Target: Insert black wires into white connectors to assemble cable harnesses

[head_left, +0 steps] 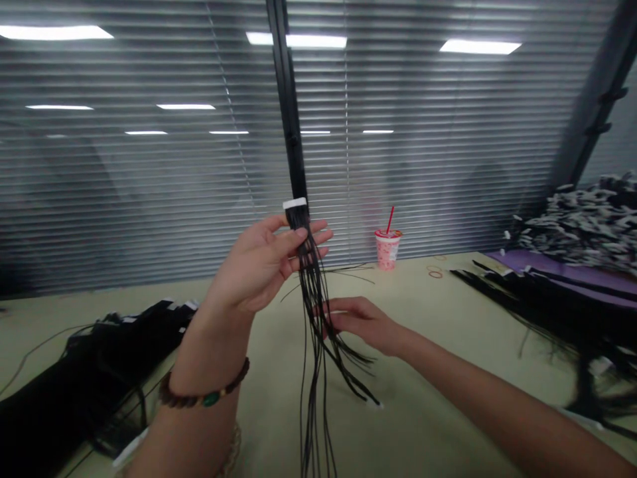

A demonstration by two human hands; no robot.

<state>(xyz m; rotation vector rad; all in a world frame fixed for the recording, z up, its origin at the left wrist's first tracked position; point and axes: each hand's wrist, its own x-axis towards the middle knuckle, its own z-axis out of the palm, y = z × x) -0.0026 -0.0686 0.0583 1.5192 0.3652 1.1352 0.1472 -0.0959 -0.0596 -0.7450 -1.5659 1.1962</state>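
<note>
My left hand (271,255) holds up a wire harness (311,285) near its white connector (294,203), pinching the black wires between thumb and fingers. Below the connector the thin wires fan out and hang toward the table, some strands ending in a small white tip (374,403). Lower down, my right hand (361,322) reaches in from the right with its fingers closed around part of the hanging wires. Its fingertips are partly hidden behind the strands.
Black wire bundles (149,332) lie at the left, and more harnesses (552,305) spread at the right. Behind those, a pile of white-ended wires (587,226) rests on purple material (502,259). A pink cup with a red straw (387,251) and rubber bands (434,272) sit before the blinds (423,172).
</note>
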